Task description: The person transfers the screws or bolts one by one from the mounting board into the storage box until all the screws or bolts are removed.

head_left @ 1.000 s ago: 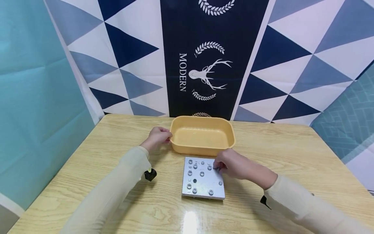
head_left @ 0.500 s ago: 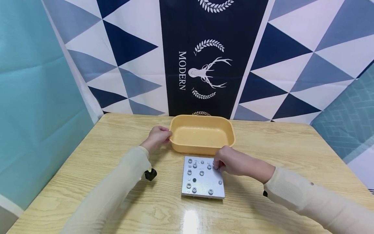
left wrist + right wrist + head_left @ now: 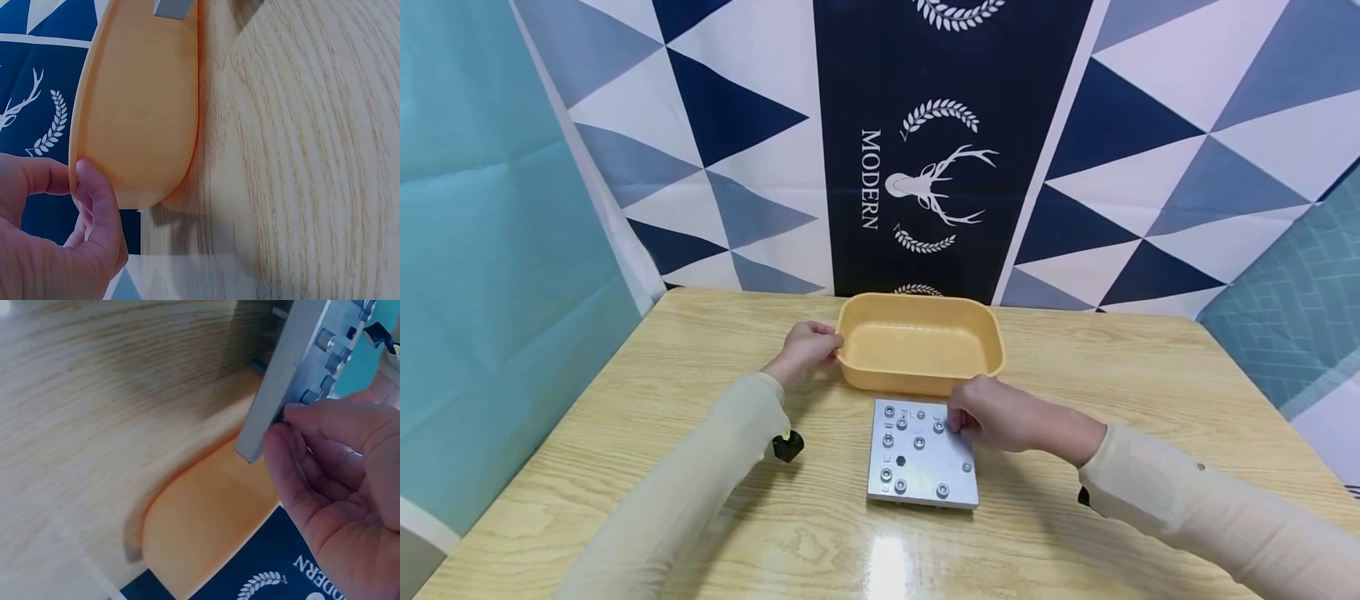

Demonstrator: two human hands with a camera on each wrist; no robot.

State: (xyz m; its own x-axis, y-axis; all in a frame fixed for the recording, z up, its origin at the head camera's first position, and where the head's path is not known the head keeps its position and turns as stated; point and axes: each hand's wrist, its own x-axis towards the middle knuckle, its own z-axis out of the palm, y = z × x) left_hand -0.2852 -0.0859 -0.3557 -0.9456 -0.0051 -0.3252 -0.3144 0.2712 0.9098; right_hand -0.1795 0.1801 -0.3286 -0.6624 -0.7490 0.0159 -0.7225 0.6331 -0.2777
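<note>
A light wooden table (image 3: 805,542) fills the front. On it is a flat silver plate (image 3: 917,467) with round bolts (image 3: 942,490) on top. The right hand (image 3: 998,415) has its thumb and finger squeezed on a small dark thing (image 3: 280,418), mostly hidden, at the plate's far right corner. Just behind the plate is a yellow tub (image 3: 895,382). The left hand (image 3: 808,344) pinches its left rim. Farther back is a blue and white cloth (image 3: 910,58) with a deer.
</note>
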